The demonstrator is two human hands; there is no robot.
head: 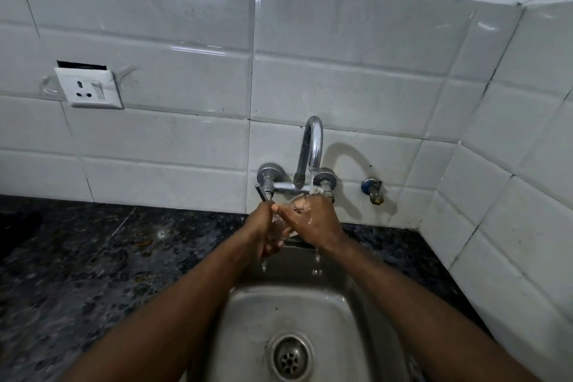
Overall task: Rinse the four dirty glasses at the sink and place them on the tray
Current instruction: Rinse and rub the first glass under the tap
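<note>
A clear glass (280, 218) sits between both my hands under the running tap (311, 146), mostly hidden by my fingers. My left hand (263, 229) grips it from the left and below. My right hand (313, 219) wraps over it from the right, fingers reaching into its mouth. Water streams from the spout onto my right hand and drips down into the steel sink (248, 313). No tray and no other glasses are in view.
Dark speckled granite counter (93, 257) lies left of the sink and a narrow strip on the right. A white tiled wall stands behind, with a socket (90, 88) at left and a small blue-handled valve (373, 191) right of the tap. The drain (290, 357) is open.
</note>
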